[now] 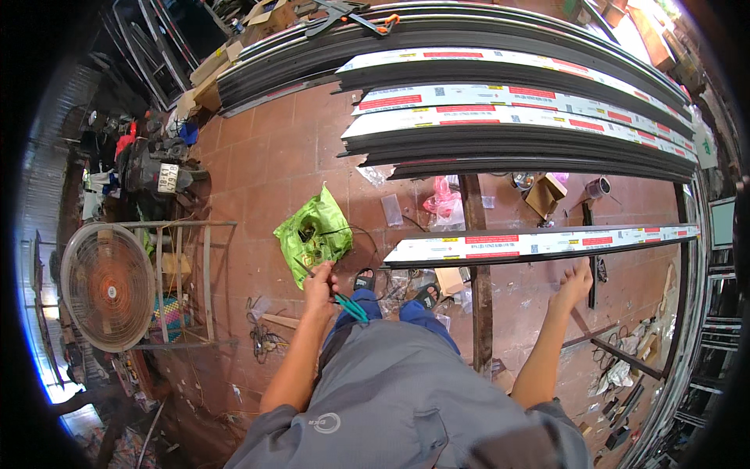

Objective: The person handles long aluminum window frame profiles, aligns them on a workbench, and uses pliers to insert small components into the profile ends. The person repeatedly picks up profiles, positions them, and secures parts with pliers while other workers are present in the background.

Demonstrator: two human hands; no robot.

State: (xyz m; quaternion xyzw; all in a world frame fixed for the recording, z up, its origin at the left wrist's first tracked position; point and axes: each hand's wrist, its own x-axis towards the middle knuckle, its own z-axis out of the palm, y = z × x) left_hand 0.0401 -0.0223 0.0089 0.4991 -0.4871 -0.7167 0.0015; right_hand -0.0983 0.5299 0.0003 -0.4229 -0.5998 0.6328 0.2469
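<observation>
Teal-handled tool (353, 308) | pinched in left grip (319, 291), handles protruding rightward | right grip (574, 284) near profile (500, 247), can't tell closure

Teal-handled tool (353, 308) partly hidden by left hand (318, 292); shirt (383, 399) cut off.

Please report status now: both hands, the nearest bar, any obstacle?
Left hand holding teal-handled tool. Right hand beside nearest bar, contact unclear. Bar lies across brown rail. Green bag on floor beyond left hand.

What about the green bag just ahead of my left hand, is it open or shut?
Open: the green bag is spread out, and small parts show in its middle.
</observation>
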